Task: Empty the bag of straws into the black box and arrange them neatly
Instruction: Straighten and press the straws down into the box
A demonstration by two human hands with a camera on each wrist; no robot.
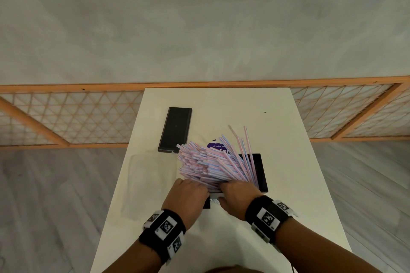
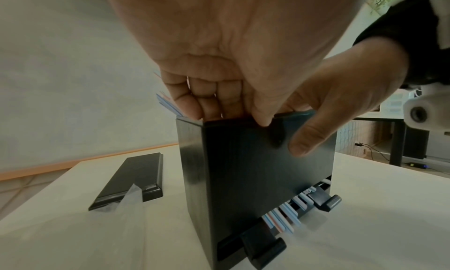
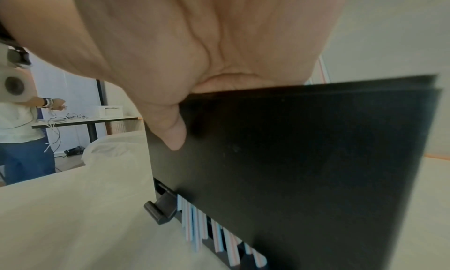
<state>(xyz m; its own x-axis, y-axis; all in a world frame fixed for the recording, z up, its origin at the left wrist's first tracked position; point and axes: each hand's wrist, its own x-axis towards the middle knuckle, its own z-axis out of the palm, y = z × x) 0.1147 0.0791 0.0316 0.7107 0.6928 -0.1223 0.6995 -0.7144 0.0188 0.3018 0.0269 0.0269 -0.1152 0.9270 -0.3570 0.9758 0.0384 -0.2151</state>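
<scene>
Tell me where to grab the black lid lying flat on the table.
Take the black lid across its two long edges near mid-length, coming straight down: it lies flat, narrow and long. Avoid its near end, where clear plastic overlaps it.

Both forearms reach in from the bottom of the frame, black marker bands on the wrists. The left hand point(image 1: 190, 193) and right hand point(image 1: 237, 195) sit side by side at lower centre, fingers curled down over the near rim of the box point(image 2: 263, 168), thumbs on its outer wall.
</scene>
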